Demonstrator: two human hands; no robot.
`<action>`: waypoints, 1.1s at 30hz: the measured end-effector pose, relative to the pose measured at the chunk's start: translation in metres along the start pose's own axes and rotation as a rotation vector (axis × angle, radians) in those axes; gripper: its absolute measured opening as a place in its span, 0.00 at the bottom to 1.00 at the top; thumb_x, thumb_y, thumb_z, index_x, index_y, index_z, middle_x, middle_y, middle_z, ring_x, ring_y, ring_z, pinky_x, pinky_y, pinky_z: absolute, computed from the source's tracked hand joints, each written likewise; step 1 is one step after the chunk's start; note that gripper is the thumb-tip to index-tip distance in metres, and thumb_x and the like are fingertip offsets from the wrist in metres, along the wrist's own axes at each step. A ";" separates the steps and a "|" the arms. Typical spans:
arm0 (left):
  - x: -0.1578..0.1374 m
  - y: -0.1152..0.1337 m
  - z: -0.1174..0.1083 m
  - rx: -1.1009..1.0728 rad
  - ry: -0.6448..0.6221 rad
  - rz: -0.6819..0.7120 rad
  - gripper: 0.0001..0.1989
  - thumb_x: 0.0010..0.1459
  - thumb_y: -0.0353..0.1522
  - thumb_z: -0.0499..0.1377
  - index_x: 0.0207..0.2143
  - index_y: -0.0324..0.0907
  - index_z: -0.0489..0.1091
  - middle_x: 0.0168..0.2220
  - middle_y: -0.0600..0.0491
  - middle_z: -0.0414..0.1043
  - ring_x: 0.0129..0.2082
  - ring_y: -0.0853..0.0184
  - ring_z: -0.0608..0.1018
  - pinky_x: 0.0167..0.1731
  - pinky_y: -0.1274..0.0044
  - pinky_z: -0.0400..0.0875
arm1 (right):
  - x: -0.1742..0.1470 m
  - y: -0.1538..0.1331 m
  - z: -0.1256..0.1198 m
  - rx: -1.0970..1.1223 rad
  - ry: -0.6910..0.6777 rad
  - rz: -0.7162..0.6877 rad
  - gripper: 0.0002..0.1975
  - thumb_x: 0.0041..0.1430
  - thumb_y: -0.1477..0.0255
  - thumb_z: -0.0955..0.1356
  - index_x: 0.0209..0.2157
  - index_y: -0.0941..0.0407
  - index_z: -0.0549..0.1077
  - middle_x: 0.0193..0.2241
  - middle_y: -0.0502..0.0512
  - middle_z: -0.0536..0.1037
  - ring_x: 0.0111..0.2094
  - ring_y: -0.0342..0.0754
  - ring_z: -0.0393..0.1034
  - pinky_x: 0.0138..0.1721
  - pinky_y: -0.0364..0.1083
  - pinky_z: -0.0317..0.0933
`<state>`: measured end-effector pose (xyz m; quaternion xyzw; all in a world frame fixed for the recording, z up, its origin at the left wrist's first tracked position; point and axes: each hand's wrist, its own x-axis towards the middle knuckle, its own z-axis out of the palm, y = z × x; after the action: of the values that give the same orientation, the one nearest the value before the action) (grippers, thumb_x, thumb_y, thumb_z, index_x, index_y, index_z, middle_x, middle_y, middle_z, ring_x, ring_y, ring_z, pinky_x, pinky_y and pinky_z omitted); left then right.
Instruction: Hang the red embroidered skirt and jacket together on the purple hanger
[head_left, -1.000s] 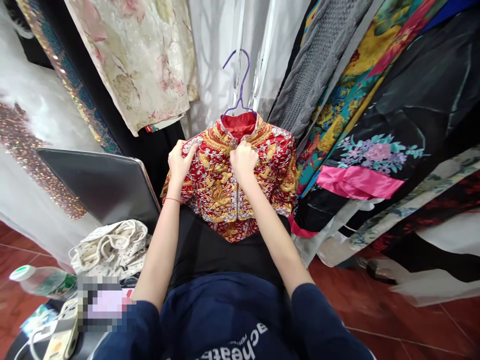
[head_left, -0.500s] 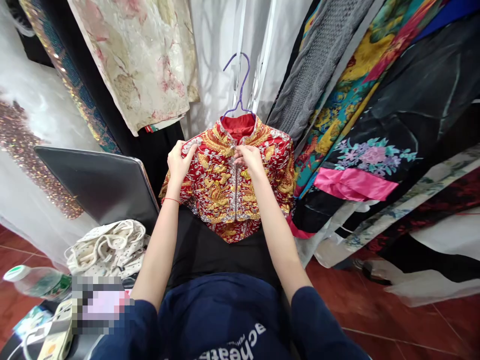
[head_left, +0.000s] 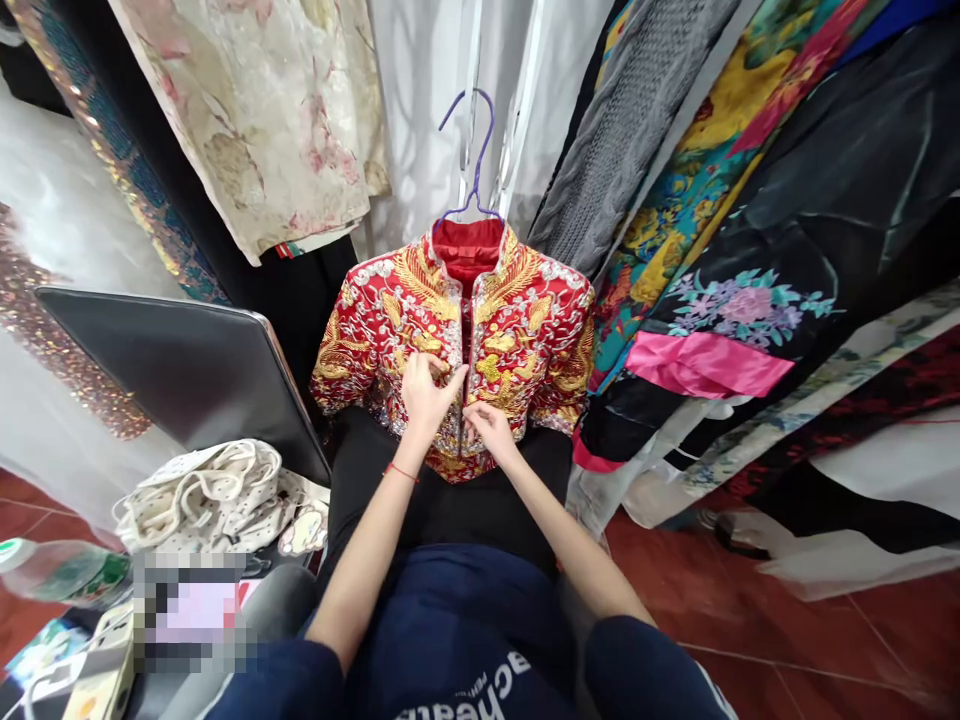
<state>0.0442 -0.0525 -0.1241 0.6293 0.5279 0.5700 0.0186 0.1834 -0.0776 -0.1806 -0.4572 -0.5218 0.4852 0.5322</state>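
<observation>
A red jacket [head_left: 517, 320], thickly embroidered in gold and silver, lies over my lap on a purple hanger [head_left: 477, 160]. Its stand-up collar faces away from me, and the front is parted from the neck down to about mid-chest. My left hand [head_left: 427, 398] pinches the front panel left of the opening, thumb along the edge. Just below and to the right, my right hand [head_left: 489, 430] has its fingers closed at the front zipper, at the lower end of the gap. The zipper pull itself is hidden by the fingers.
Clothes hang on both sides, among them a grey knit [head_left: 615, 130] and a floral cream garment [head_left: 262, 110]. A black chair back [head_left: 172, 370] stands at left. Near it are bunched white dotted cloth [head_left: 210, 495], a plastic bottle [head_left: 67, 572] and a power strip [head_left: 101, 660].
My right hand has moved down the jacket front from near the collar, and the upper front has parted. My left hand has moved from the shoulder to the middle of the front.
</observation>
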 end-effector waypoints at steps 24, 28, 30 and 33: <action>-0.041 -0.026 -0.027 0.169 -0.557 -0.482 0.21 0.63 0.43 0.49 0.19 0.43 0.63 0.22 0.55 0.70 0.27 0.67 0.73 0.31 0.77 0.59 | -0.002 0.110 0.003 -0.078 -0.235 0.411 0.14 0.48 0.64 0.73 0.17 0.56 0.70 0.12 0.47 0.72 0.12 0.40 0.62 0.15 0.39 0.52; -0.060 -0.049 -0.011 0.211 -0.617 -0.599 0.21 0.57 0.45 0.57 0.17 0.43 0.61 0.22 0.53 0.69 0.29 0.63 0.74 0.33 0.76 0.62 | -0.012 0.128 0.014 -0.096 -0.273 0.445 0.14 0.53 0.64 0.72 0.21 0.57 0.71 0.13 0.47 0.73 0.14 0.39 0.64 0.16 0.37 0.54; -0.073 -0.061 -0.005 0.208 -0.634 -0.654 0.20 0.55 0.43 0.59 0.16 0.44 0.61 0.21 0.51 0.69 0.30 0.61 0.76 0.34 0.74 0.64 | -0.014 0.132 0.018 -0.123 -0.295 0.455 0.15 0.56 0.61 0.72 0.24 0.58 0.73 0.15 0.47 0.74 0.15 0.38 0.64 0.18 0.37 0.55; -0.082 -0.071 -0.001 0.134 -0.615 -0.672 0.19 0.54 0.40 0.58 0.15 0.44 0.61 0.20 0.51 0.68 0.31 0.60 0.76 0.36 0.72 0.66 | -0.013 0.134 0.021 -0.190 -0.302 0.477 0.16 0.64 0.60 0.70 0.37 0.60 0.76 0.27 0.51 0.79 0.24 0.41 0.72 0.27 0.41 0.67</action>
<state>0.0148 -0.0778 -0.2252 0.5631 0.7083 0.2837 0.3175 0.1571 -0.0766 -0.3139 -0.5372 -0.5162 0.6081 0.2742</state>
